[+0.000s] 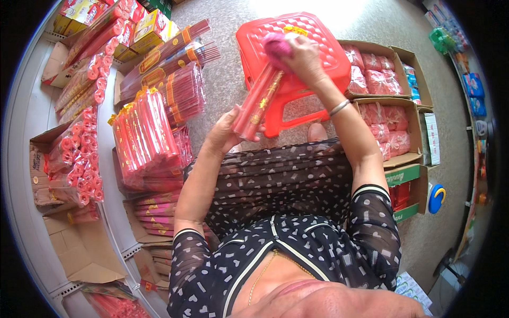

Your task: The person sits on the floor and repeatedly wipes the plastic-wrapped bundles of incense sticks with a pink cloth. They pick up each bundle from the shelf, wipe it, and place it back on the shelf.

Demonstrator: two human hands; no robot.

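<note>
My left hand [229, 131] holds the lower end of a plastic-wrapped pack of red candles [260, 101] with gold characters, tilted up to the right. At its upper end is my right hand [304, 57], closed around a bunched pink cloth [277, 48] that touches the pack. Below my right hand stands a red plastic stool [332, 59] with a bumpy seat; a small yellow piece [295, 30] shows near its far edge. Many similar wrapped red packs [143, 135] are piled on the shelf to the left.
Incense stick bundles [183, 95] lie beyond that pile, with yellow boxes [153, 31] behind. Along the far-left shelf are more red packs [75, 159] in cartons. Cardboard boxes of red-wrapped packages [391, 131] stand on the floor at right, near a blue round object [436, 198].
</note>
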